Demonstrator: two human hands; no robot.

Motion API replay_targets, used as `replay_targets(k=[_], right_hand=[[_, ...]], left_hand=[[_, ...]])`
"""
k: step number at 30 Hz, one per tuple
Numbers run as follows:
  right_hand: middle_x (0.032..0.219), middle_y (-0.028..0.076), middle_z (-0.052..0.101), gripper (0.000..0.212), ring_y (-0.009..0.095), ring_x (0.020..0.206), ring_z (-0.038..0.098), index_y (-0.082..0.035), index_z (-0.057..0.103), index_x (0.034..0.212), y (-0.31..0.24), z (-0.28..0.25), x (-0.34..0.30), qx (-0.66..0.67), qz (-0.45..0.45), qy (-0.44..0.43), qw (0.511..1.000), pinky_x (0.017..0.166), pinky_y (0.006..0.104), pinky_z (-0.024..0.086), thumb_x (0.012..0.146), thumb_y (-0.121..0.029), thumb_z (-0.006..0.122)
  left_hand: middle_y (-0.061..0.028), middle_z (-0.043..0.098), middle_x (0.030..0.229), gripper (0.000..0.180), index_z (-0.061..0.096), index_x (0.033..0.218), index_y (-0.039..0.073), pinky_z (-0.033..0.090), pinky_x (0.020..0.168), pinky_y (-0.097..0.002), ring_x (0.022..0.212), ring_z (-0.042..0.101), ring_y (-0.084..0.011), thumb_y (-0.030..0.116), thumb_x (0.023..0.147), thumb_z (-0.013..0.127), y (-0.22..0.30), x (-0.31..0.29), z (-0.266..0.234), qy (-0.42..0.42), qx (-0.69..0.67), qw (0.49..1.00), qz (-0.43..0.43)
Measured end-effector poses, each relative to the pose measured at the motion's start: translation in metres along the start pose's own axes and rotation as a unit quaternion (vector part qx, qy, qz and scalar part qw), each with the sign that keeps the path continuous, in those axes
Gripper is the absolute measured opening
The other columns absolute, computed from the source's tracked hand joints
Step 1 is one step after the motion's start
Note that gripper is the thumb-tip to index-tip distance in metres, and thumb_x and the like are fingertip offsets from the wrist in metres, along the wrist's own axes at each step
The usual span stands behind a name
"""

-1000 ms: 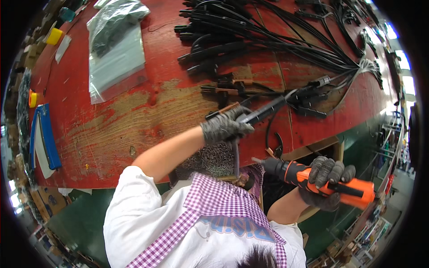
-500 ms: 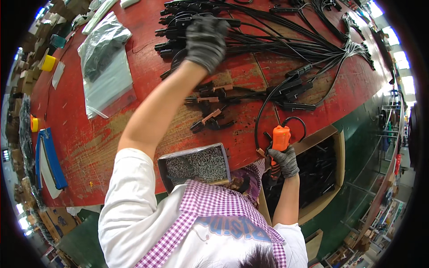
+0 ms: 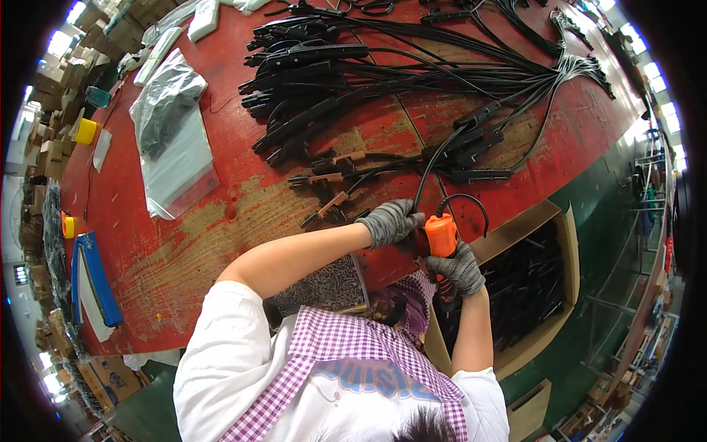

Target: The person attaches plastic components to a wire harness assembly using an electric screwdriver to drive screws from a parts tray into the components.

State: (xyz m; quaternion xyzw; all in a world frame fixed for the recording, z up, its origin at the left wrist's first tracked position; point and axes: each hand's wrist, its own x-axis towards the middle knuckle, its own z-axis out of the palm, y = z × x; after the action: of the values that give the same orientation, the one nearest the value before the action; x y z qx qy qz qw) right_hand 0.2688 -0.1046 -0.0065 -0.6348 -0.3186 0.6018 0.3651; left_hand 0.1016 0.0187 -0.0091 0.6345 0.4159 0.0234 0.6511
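My right hand point(image 3: 458, 269), in a grey glove, is wrapped round an orange electric screwdriver point(image 3: 441, 234) at the table's front edge. My gloved left hand point(image 3: 392, 222) is closed beside the screwdriver, its fingertips on a black cable point(image 3: 423, 180) that curves down from the table. The cable's lower end is hidden by my hands. Just beyond my left hand lie several copper-coloured clamp parts point(image 3: 335, 205) with black pieces and leads. Black handles point(image 3: 479, 149) on cables rest to their right.
A box of small screws point(image 3: 328, 283) is partly under my left forearm. Black cables with handles point(image 3: 309, 81) are heaped at the far side. Plastic bags point(image 3: 173, 140) lie left on the red table point(image 3: 177, 272). A cardboard box point(image 3: 571, 258) of black parts stands right.
My left hand has come back from the far heap of black handles to the cable beside the screwdriver. My right hand and the screwdriver have shifted slightly left.
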Motion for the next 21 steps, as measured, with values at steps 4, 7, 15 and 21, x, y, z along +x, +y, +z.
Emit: replay_targets(k=[4,7,15,21], right_hand=[[0.078,0.002,0.059,0.055,0.012,0.071,0.056,-0.002,0.051,0.104,0.001,-0.003,-0.012,-0.027,-0.022,-0.122,0.992,0.065,0.0274,0.047,0.057,-0.017,0.075],[0.092,0.012,0.059,0.073,0.022,0.075,0.059,-0.005,0.043,0.12,0.026,0.006,-0.006,0.327,-0.021,-0.262,0.908,0.068,0.0326,0.048,0.055,-0.015,0.073],[0.106,0.031,0.045,0.043,0.029,0.063,0.061,-0.001,0.048,0.092,0.004,0.007,-0.024,0.573,-0.12,-0.286,0.759,0.053,0.0327,0.052,0.057,-0.016,0.07],[0.092,0.022,0.053,0.04,0.019,0.057,0.057,0.0,0.054,0.084,0.02,-0.011,-0.033,0.401,-0.145,-0.317,0.847,0.052,0.0268,0.047,0.056,-0.02,0.074]], left_hand=[[-0.0065,0.057,0.063,0.018,0.05,0.082,0.006,0.041,0.036,-0.0238,0.045,0.052,-0.0111,0.023,0.086,0.049,0.037,-0.016,-0.022,-0.108,-0.285,0.951,-0.05],[-0.0046,0.054,0.059,0.014,0.049,0.084,0.008,0.034,0.03,-0.0197,0.036,0.042,-0.0067,0.021,0.087,0.047,0.037,-0.015,-0.018,-0.181,-0.424,0.886,-0.048],[-0.0038,0.053,0.058,0.017,0.05,0.084,0.007,0.031,0.032,-0.0194,0.037,0.04,-0.006,0.024,0.087,0.047,0.041,-0.017,-0.006,-0.17,-0.371,0.91,-0.077],[-0.0084,0.059,0.064,0.032,0.054,0.085,0.003,0.049,0.051,-0.0325,0.053,0.059,-0.0189,0.034,0.085,0.048,0.07,0.033,-0.016,-0.157,0.204,0.963,-0.073]])
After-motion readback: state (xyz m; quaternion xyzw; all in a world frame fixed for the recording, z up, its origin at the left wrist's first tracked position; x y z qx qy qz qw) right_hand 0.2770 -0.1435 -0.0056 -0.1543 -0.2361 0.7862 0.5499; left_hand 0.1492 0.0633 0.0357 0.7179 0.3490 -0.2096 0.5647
